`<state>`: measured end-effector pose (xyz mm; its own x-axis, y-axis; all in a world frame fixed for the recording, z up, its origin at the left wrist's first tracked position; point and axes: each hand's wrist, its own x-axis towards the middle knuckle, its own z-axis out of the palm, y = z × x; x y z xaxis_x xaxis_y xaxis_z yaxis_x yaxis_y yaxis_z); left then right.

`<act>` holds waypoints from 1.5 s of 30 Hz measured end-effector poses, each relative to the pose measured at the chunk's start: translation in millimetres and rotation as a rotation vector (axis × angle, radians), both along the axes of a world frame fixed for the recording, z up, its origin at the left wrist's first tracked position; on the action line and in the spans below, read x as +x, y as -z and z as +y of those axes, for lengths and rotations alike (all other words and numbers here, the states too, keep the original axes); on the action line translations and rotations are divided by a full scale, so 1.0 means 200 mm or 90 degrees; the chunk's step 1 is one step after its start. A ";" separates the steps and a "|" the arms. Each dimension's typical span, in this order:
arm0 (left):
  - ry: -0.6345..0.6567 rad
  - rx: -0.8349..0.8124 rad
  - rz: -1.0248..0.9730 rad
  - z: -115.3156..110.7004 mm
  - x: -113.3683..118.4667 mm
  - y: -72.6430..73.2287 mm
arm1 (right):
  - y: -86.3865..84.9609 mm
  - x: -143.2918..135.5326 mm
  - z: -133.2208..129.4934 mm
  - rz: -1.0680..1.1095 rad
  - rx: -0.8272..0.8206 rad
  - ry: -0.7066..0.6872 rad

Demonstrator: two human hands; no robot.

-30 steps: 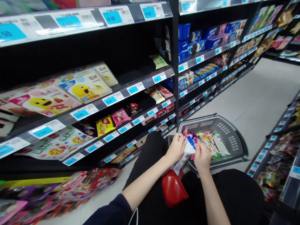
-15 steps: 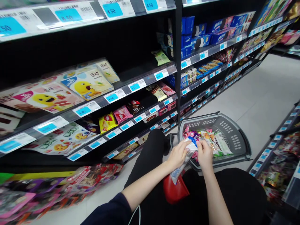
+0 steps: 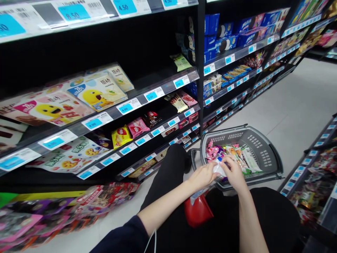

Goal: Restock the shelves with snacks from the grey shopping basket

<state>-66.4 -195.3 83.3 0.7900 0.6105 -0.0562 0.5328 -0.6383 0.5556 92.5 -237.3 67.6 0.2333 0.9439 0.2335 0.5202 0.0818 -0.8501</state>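
Note:
My left hand (image 3: pixel 204 176) and my right hand (image 3: pixel 233 171) are both closed on a white and blue snack packet (image 3: pixel 220 170), held over the near edge of the shopping basket. The packet's lower part, partly covered by my left hand, slants down toward my lap. What is printed on it cannot be made out. Just beyond my fingers, the grey shopping basket (image 3: pixel 259 140) holds several colourful packets (image 3: pixel 243 158). Below my hands a shiny red pouch (image 3: pixel 198 210) lies at my lap.
Shelves with price tags run along the left, holding yellow and pink boxes (image 3: pixel 97 93) and small snack packs (image 3: pixel 121 137). Blue biscuit boxes (image 3: pixel 226 41) fill a farther shelf. Hanging bags (image 3: pixel 105 198) are at lower left; another rack (image 3: pixel 313 175) stands right. Grey floor (image 3: pixel 292 102) extends beyond the basket.
My right hand has moved slightly right and tilted. Around the packet's top, the grip has shifted, and its lower end shows less beneath my left hand.

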 end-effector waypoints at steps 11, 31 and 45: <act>-0.087 -0.063 -0.067 -0.08 0.02 0.02 | -0.02 0.02 -0.03 -0.072 -0.008 0.162; -0.012 -0.141 -0.246 0.14 -0.03 -0.02 | 0.02 -0.05 0.00 0.350 -0.058 0.134; 0.013 -0.952 -0.167 0.05 -0.08 0.09 | -0.01 0.02 -0.01 0.741 -0.197 0.138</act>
<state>-81.6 -184.9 65.2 0.8832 0.1104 -0.4558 0.3174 0.5747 0.7543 96.6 -240.2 70.0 0.3123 0.8381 -0.4474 -0.5858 -0.2008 -0.7851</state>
